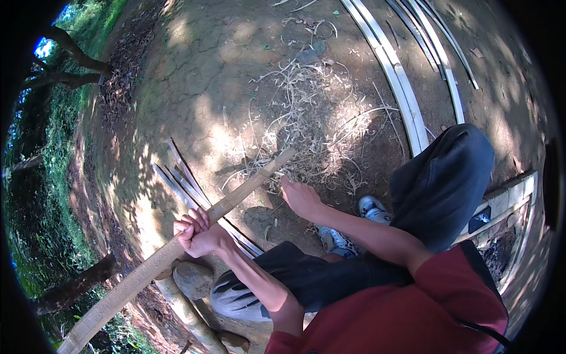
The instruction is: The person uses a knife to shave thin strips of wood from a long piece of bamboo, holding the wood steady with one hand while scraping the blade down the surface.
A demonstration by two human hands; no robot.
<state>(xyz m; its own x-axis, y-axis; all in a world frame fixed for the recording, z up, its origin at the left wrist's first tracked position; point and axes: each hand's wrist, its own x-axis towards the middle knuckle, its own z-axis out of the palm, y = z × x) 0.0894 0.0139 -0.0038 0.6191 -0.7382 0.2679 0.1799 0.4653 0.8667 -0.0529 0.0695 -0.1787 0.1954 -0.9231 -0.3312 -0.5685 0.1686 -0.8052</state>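
A long, flat bamboo strip runs slantwise from the lower left up to the middle of the view. My left hand is closed around it, with the fingers curled over the strip. Close to its upper end, my right hand is closed beside the strip. A thin, pale edge shows at the right fingers, but what they grip is too small and hidden to name. Beneath that end lies a heap of curly shavings on the ground.
Several pale split strips lie on the dirt at the upper right. More strips lie under my left arm. Stones and a log sit at lower left. A wooden frame stands at the right, with tree trunks at far left.
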